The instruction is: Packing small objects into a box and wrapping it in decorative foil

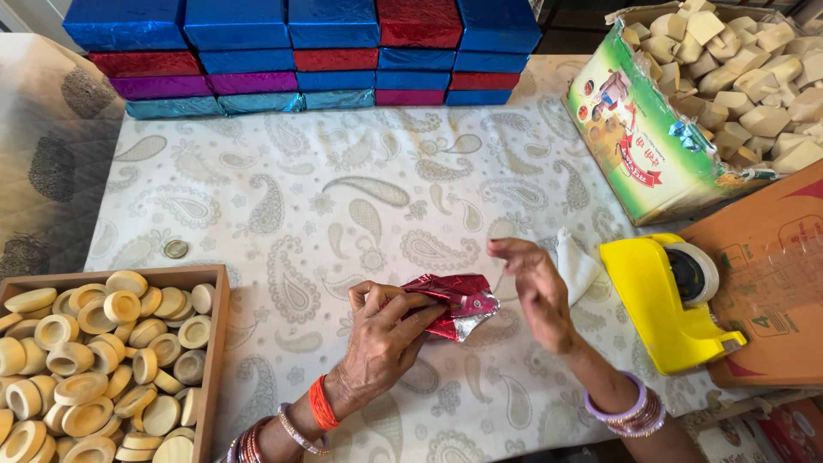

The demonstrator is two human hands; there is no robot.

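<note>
Red foil-wrapped packet (pixel 453 302), near-centre on the table (pixel 343 206): probably light, crinkly, slippery, tears easily; best taken by its firm body. Left hand (pixel 381 339) fingers closed on it. Right hand (pixel 536 287) open, empty, just right. Yellow tape dispenser (pixel 664 304) farther right.

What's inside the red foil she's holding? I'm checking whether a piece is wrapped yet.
The red foil is folded shut under the left hand; only shiny wrapping shows. Its contents are covered, so I can't tell.

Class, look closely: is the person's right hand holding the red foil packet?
No: the left hand holds the red foil packet, while the right hand hovers open beside it.
</note>
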